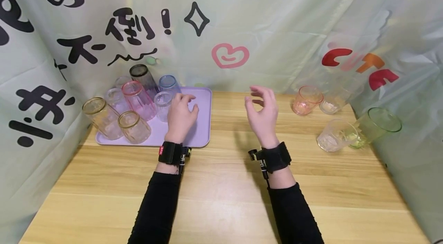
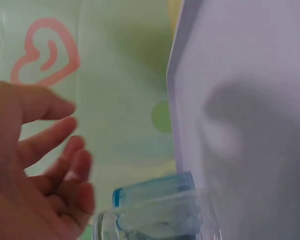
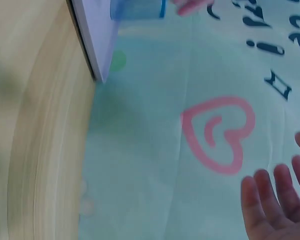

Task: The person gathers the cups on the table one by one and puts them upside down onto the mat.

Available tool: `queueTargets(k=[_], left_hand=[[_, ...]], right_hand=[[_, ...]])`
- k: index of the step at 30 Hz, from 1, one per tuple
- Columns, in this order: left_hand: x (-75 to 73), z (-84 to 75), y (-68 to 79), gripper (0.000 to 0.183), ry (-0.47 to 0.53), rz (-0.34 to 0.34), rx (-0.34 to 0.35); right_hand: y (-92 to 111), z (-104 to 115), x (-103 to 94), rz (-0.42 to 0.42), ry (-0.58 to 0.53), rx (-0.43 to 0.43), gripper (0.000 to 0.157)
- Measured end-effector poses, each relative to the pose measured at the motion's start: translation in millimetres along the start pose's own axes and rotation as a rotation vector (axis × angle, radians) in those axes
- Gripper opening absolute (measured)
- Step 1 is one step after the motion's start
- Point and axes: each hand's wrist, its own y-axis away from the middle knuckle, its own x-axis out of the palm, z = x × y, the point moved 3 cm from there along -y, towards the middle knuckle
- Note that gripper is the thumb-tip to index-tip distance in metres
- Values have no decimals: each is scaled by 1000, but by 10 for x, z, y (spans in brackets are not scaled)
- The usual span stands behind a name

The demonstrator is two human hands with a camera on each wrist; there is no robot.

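Observation:
Over the right part of the lilac tray [image 1: 202,121] hovers my left hand [image 1: 180,116], fingers loosely bent and nothing held. Just left of it stands a clear glass [image 1: 162,107], with a blue glass [image 1: 169,83] behind; the left wrist view shows this blue glass [image 2: 155,189] below the fingers. A pink glass [image 1: 138,99], a dark grey glass [image 1: 143,76] and two amber-rimmed glasses, one tall [image 1: 104,119] and one short [image 1: 135,128], share the tray, all apparently upside down. My right hand [image 1: 263,115] is raised above the table, fingers loosely curved, holding nothing.
On the right of the wooden table [image 1: 228,190] stand a red-rimmed glass [image 1: 304,101], a clear glass [image 1: 333,136], another clear glass [image 1: 330,104] behind and a large green glass [image 1: 375,126]. A printed curtain [image 1: 277,13] closes off the back and sides.

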Motion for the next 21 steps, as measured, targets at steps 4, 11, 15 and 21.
queueTargets(k=[4, 11, 15, 21], left_hand=[[109, -28, 34, 28, -59, 153, -10], [249, -29, 112, 36, -139, 371, -54], [305, -5, 161, 45, -175, 505, -80], [348, 10, 189, 49, -213, 587, -67]], right_hand=[[-63, 119, -174, -126, 7, 17, 30], [-116, 44, -404, -265, 52, 97, 34], [-120, -271, -518, -319, 139, 151, 41], [-105, -661, -736, -351, 304, 280, 62]])
